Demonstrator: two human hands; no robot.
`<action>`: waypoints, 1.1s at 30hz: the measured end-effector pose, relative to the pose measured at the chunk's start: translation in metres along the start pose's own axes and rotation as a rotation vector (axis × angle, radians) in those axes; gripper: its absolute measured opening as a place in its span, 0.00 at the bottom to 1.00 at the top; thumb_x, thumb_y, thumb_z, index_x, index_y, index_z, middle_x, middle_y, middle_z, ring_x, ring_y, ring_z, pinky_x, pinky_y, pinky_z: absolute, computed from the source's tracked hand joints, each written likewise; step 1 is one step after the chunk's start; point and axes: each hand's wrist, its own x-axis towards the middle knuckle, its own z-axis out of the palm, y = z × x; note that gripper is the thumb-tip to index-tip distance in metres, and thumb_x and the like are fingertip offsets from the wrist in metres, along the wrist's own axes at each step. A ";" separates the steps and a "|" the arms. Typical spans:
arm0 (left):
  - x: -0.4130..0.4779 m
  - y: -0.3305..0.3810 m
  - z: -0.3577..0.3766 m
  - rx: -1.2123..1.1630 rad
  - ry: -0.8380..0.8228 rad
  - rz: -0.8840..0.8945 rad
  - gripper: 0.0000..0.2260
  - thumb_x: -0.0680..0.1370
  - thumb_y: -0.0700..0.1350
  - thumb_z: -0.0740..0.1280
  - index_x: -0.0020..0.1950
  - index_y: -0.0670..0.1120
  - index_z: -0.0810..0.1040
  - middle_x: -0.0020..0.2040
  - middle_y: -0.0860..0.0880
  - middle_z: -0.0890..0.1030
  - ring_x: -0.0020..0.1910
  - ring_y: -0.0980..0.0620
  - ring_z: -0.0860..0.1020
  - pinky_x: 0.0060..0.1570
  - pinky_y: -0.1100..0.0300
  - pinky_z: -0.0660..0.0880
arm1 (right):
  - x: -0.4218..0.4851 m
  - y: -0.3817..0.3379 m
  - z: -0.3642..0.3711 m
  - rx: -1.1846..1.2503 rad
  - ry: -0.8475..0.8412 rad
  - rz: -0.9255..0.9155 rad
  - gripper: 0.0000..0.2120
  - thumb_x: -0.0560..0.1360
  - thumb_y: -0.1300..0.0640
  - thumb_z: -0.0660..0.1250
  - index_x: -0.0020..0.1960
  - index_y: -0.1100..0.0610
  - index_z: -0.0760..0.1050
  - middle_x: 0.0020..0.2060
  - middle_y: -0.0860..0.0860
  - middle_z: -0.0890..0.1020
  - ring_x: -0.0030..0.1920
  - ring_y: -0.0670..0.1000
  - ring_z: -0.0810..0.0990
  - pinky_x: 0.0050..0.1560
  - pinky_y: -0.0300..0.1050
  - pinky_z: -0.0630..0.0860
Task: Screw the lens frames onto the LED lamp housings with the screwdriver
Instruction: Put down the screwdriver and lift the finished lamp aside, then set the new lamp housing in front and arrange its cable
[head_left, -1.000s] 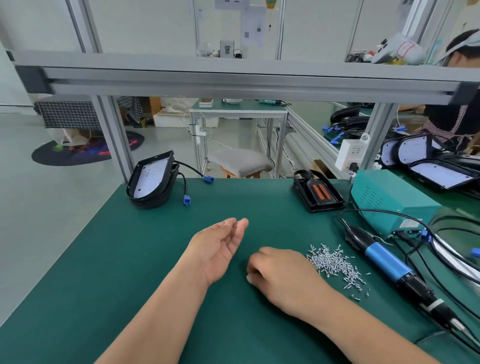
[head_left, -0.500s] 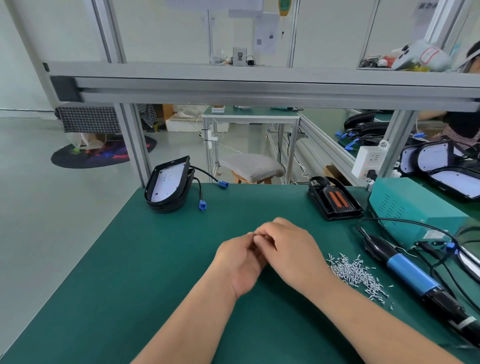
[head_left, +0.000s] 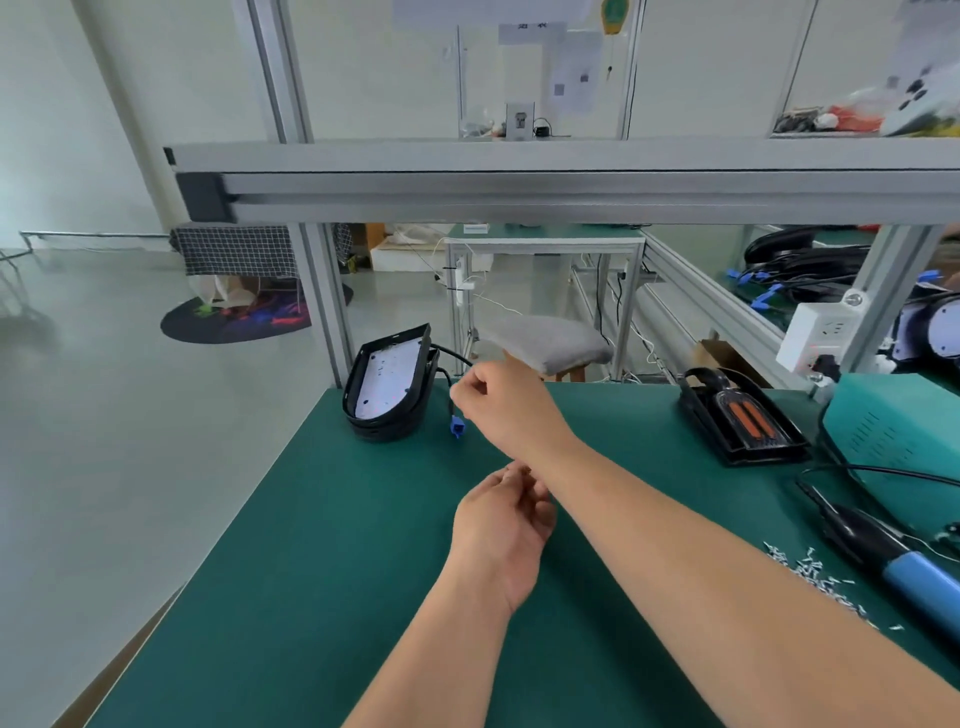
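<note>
A black LED lamp housing (head_left: 387, 387) with a white LED board leans on its side at the far left of the green mat (head_left: 311, 545). Its black cable ends in a blue connector (head_left: 457, 429). My right hand (head_left: 501, 402) is stretched out to that cable, and its curled fingers pinch it just above the connector. Nearer to me, my left hand (head_left: 504, 525) hovers over the mat with fingers curled inward over small screws that barely show. The blue-and-black electric screwdriver (head_left: 904, 564) lies at the right beside a pile of loose screws (head_left: 815, 577).
A black part with an orange insert (head_left: 743, 421) lies at the back right, next to a teal power box (head_left: 898, 431) and a white socket strip (head_left: 815, 335). An aluminium beam (head_left: 519, 187) crosses overhead. The mat's left edge drops off to the floor.
My right hand left my left hand and reached forward-left to the lamp's cable. My left hand closed its fingers and stayed near the mat's middle. My head turned left.
</note>
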 end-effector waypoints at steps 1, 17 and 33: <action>0.000 0.000 -0.001 0.018 -0.013 0.006 0.11 0.86 0.33 0.56 0.60 0.34 0.78 0.46 0.42 0.79 0.38 0.49 0.75 0.40 0.58 0.75 | 0.012 -0.003 0.008 0.017 -0.009 0.007 0.15 0.80 0.56 0.65 0.43 0.67 0.79 0.38 0.61 0.85 0.37 0.60 0.81 0.44 0.58 0.81; 0.010 0.000 -0.015 -0.086 -0.037 -0.021 0.11 0.81 0.29 0.61 0.60 0.33 0.79 0.50 0.36 0.82 0.50 0.39 0.78 0.54 0.42 0.74 | 0.105 -0.005 0.071 -0.017 -0.069 0.164 0.20 0.76 0.58 0.67 0.32 0.55 0.59 0.27 0.50 0.65 0.28 0.52 0.62 0.31 0.46 0.56; 0.010 -0.005 -0.005 0.017 -0.075 0.068 0.15 0.85 0.30 0.54 0.65 0.32 0.77 0.46 0.41 0.83 0.38 0.51 0.78 0.41 0.58 0.79 | 0.070 0.022 0.016 0.624 0.119 0.258 0.11 0.79 0.65 0.61 0.41 0.56 0.64 0.29 0.54 0.66 0.23 0.50 0.63 0.24 0.38 0.56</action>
